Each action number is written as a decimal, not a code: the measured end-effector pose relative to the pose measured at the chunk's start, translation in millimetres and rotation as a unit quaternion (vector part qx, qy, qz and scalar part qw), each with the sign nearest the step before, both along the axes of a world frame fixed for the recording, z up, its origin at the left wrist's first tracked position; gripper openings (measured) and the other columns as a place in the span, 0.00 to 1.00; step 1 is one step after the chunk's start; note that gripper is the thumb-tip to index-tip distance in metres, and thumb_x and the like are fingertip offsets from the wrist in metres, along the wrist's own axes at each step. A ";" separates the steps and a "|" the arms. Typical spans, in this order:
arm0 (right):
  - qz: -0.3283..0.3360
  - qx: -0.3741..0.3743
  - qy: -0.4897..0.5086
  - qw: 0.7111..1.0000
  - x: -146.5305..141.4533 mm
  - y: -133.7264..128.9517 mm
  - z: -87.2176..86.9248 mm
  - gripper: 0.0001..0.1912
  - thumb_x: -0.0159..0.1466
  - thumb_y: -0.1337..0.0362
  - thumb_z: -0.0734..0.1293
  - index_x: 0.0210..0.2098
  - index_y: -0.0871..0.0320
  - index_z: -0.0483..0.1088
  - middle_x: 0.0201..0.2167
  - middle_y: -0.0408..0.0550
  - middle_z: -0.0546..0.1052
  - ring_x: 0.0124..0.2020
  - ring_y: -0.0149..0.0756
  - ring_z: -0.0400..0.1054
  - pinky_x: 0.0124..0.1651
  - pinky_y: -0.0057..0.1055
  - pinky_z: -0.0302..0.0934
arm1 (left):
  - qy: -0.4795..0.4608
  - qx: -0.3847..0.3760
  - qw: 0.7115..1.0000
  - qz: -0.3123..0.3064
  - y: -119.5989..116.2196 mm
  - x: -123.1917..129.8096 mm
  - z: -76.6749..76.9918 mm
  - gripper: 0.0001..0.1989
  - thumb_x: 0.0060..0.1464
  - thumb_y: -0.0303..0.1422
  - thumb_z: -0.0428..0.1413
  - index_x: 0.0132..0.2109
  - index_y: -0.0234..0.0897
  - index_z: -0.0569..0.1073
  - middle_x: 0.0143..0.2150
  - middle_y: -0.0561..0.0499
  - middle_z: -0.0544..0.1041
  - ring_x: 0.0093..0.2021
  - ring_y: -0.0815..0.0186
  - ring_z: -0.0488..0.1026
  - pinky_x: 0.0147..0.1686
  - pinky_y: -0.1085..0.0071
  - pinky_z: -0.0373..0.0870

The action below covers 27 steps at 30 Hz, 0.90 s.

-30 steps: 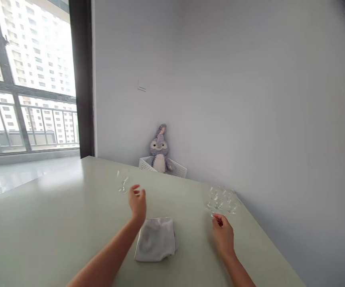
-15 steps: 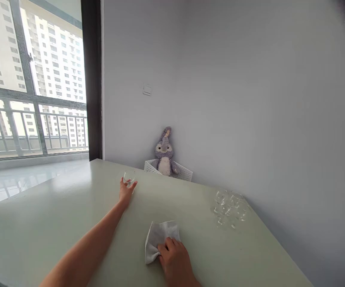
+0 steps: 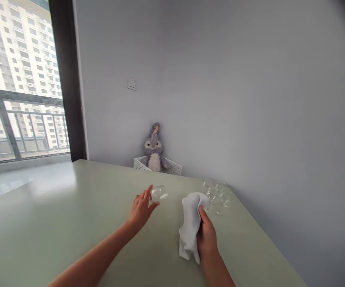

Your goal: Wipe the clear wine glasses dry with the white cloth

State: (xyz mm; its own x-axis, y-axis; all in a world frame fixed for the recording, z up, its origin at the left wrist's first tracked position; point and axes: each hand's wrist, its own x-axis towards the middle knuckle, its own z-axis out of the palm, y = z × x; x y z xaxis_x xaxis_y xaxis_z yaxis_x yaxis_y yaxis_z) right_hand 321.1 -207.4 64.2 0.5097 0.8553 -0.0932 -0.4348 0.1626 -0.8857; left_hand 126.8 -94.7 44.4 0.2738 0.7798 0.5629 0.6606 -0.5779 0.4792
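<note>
My left hand (image 3: 140, 208) is closed on a clear drinking glass (image 3: 159, 194), with thumb and fingers at its left side. The glass looks tilted and held over the table; its exact angle is hard to make out. To the right, my right hand (image 3: 207, 236) grips a white cloth (image 3: 190, 223) that hangs in folds from the fingers. Behind the cloth, several clear glasses (image 3: 218, 195) stand close together near the table's right edge, and the cloth covers part of them.
The pale green table (image 3: 100, 239) reaches to the wall corner. Beyond its far edge, a grey plush rabbit (image 3: 153, 149) sits in a white perforated basket (image 3: 175, 168). A light switch (image 3: 132, 83) is on the wall, and a large window (image 3: 25, 79) is at the left.
My left hand has brought the glass rightward and closer. My right hand has lifted the cloth off the table and turned upright. The view has swung slightly to the right.
</note>
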 end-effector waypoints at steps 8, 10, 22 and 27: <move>0.186 0.067 -0.159 0.967 -42.1 -7.5 -8.4 0.15 0.57 0.53 0.62 0.36 0.58 0.67 0.23 0.44 0.69 0.24 0.33 0.65 0.21 0.26 0.60 | 0.094 0.040 0.992 -0.072 -26.7 8.5 -15.8 0.27 0.54 0.40 0.48 0.60 0.40 0.53 0.38 0.48 0.71 0.39 0.61 0.67 0.42 0.63 0.60; 0.223 0.071 -0.242 0.942 -45.2 -9.5 -11.5 0.17 0.55 0.55 0.65 0.41 0.57 0.66 0.25 0.43 0.70 0.27 0.33 0.66 0.24 0.27 0.62 | 0.099 0.038 0.990 -0.098 -26.1 4.5 -14.5 0.27 0.54 0.37 0.48 0.60 0.40 0.51 0.40 0.48 0.71 0.40 0.61 0.67 0.42 0.63 0.60; 0.196 0.006 -0.115 0.974 -37.1 6.2 -22.7 0.22 0.53 0.47 0.64 0.27 0.62 0.65 0.15 0.42 0.70 0.15 0.29 0.64 0.19 0.24 0.57 | 0.191 0.128 0.966 -0.122 -32.3 1.6 3.5 0.20 0.55 0.35 0.47 0.55 0.45 0.63 0.38 0.47 0.74 0.44 0.59 0.67 0.55 0.53 0.45; 0.269 0.049 -0.165 0.948 -30.2 -4.2 -4.5 0.22 0.57 0.47 0.60 0.29 0.62 0.66 0.17 0.44 0.72 0.17 0.31 0.67 0.21 0.25 0.59 | 0.135 -0.036 0.971 -0.192 -24.3 -6.3 17.1 0.17 0.52 0.42 0.50 0.48 0.43 0.70 0.27 0.50 0.73 0.32 0.63 0.68 0.41 0.63 0.62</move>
